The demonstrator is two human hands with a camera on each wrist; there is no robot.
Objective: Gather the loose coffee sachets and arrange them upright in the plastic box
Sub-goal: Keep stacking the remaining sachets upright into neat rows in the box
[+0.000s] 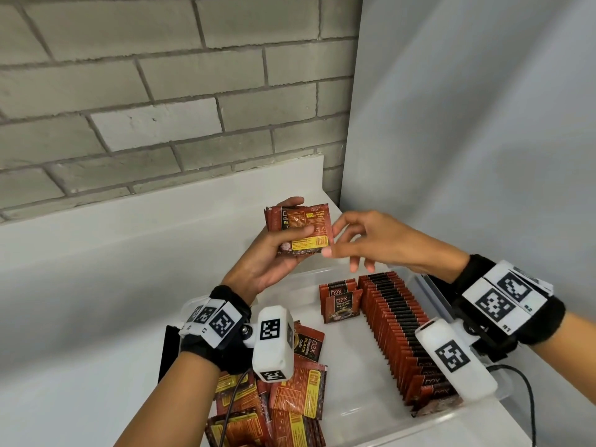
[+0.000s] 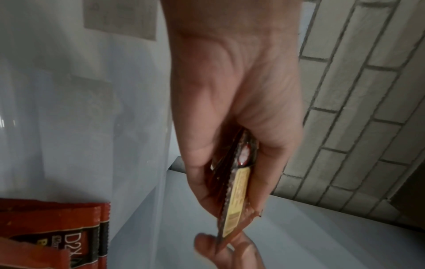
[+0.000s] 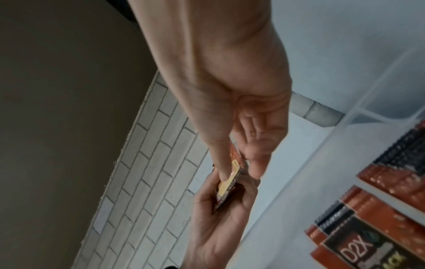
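Head view: left hand [image 1: 274, 253] grips sachets [image 1: 298, 229]; right hand [image 1: 371, 240] pinches their edge.

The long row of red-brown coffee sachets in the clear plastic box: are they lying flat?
No, the row of red-brown sachets stands upright on edge along the right side of the clear plastic box.
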